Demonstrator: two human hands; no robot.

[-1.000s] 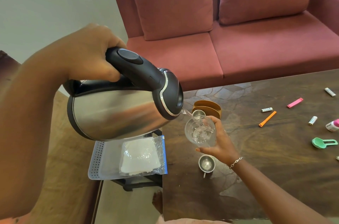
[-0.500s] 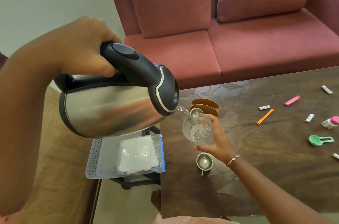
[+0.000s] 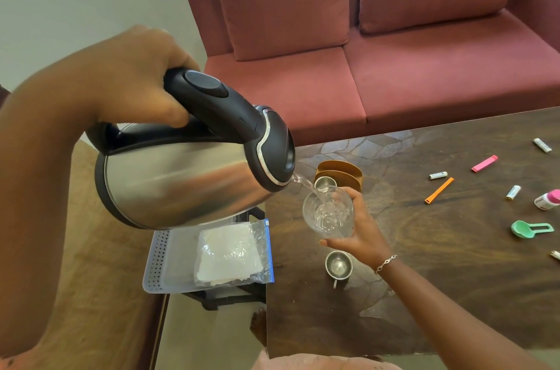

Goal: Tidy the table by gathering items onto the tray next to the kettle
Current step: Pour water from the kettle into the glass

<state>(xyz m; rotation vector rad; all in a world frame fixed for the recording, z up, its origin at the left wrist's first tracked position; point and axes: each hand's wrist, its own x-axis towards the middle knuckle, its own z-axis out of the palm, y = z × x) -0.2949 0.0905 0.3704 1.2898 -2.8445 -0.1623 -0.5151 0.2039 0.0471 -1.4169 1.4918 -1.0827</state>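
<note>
My left hand [image 3: 136,78] grips the black handle of a steel kettle [image 3: 181,184], tipped to the right so that water runs from its spout. My right hand [image 3: 360,227] holds a clear glass [image 3: 328,213] under the stream, above the dark wooden table [image 3: 439,294]. A white perforated tray [image 3: 169,263] sits on a low stand left of the table, with a plastic bag [image 3: 233,251] of white material lying in it. Two small steel cups [image 3: 338,265] [image 3: 325,181] stand on the table near the glass.
A brown holder [image 3: 342,172] stands behind the glass. Scattered at the table's right are an orange clip [image 3: 439,190], a pink clip [image 3: 484,163], small white tubes [image 3: 438,175], a green scoop [image 3: 530,229] and a pink-capped bottle [image 3: 548,200]. A red sofa [image 3: 394,75] lies beyond.
The kettle and my left hand have shifted slightly down and left in view while the pour goes on. The glass stays under the spout and holds more water.
</note>
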